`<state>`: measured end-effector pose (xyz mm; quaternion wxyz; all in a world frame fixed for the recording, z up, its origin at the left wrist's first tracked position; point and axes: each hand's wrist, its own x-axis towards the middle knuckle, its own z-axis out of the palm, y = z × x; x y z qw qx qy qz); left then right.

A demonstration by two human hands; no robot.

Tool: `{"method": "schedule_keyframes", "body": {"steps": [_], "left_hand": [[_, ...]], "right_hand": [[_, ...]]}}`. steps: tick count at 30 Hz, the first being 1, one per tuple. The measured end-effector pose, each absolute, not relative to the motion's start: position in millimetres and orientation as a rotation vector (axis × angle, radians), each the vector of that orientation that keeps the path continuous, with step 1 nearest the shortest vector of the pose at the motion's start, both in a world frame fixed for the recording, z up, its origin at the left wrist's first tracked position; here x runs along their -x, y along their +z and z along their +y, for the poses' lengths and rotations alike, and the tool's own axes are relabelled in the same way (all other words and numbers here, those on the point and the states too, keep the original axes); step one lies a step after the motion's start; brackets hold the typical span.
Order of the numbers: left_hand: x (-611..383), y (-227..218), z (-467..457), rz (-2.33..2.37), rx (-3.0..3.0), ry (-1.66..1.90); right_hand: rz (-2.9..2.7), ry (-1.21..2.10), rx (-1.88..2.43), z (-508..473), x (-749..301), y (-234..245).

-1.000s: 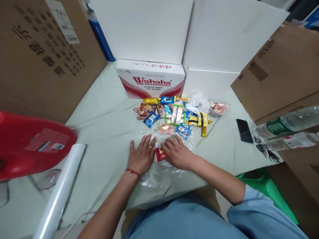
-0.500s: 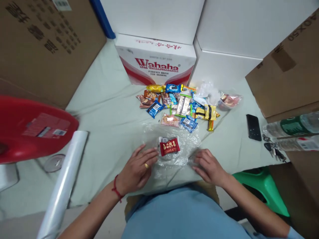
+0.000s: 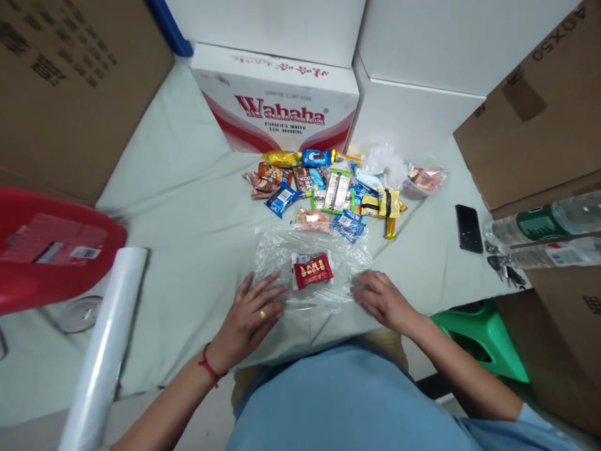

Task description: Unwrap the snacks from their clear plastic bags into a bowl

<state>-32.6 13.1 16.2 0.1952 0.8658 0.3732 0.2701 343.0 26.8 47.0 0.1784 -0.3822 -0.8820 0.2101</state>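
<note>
Film [image 3: 345, 272] lay spread and crumpled on the cloth [image 3: 183, 263]; positions were taken from it. Red packet [image 3: 313, 271]: near the film's middle, flat, label up, on top of a pale packet [image 3: 303, 258] that showed past its far and left edges. Long axis of the red packet ran roughly left to right across the film, its right end angled slightly away from the person.

Left hand [image 3: 246, 319]: at the film's near left edge, palm down, fingers spread and extended, nothing seen in their hold. Fingertips overlapped the film in view; contact with it could not be confirmed. The red packet lay just beside them, to the right and slightly farther from the person.

Right hand [image 3: 387, 304]: at the film's right edge, fingers loosely curled. Blur hid whether they had hold of the edge or only rested by it; could not tell. The red packet lay to their left and slightly farther off, across a strip of bare film. Left hand was therefore the nearer of the two; neither was seen touching the red packet.

Just beyond the film's far edge: a snack pile [image 3: 335, 191], with the water box [image 3: 277, 113] behind it. Well right of the film: phone [image 3: 469, 228]. Well left: roll [image 3: 106, 338].
</note>
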Motion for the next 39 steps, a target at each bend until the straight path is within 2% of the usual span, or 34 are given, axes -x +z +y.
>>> {"method": "schedule_keyframes", "body": {"steps": [6, 10, 15, 22, 24, 26, 28, 33, 37, 39], "left_hand": [[25.6, 24.8, 19.9, 1.273, -2.06, 0.871], [6.3, 24.4, 32.0, 1.563, -1.836, 0.928], [-13.1, 25.2, 43.5, 1.779, -1.662, 0.909], [-13.7, 17.9, 49.3, 1.991, -1.727, 0.903], [-13.1, 16.4, 51.2, 2.019, -1.726, 0.903], [-12.7, 15.0, 53.2, 2.053, -1.717, 0.901], [-12.2, 13.1, 55.4, 2.084, -1.708, 0.898], [-8.3, 10.4, 58.0, 2.105, -1.716, 0.965], [-7.8, 22.4, 41.6, 2.26, -1.96, 1.226], [-13.9, 31.4, 28.2, 2.15, -2.226, 1.329]], "right_hand": [[-2.338, 0.852, 1.132, 45.1, -341.1, 69.0], [-2.161, 0.73, 1.377, 60.3, -338.1, 67.7], [-2.296, 0.71, 1.25, 55.3, -333.1, 65.0], [-2.038, 1.096, 1.516, 88.8, -332.9, 48.2], [-2.018, 0.866, 1.633, 104.4, -333.7, 51.4], [-2.025, 0.478, 1.674, 110.7, -329.5, 60.6], [-2.108, 0.253, 1.529, 106.1, -318.2, 71.9], [-2.628, 0.427, 0.823, 78.9, -272.2, 73.0], [-2.755, 0.435, 0.831, 76.6, -252.2, 52.6], [-2.758, 0.487, 0.856, 78.4, -250.5, 48.8]]}}
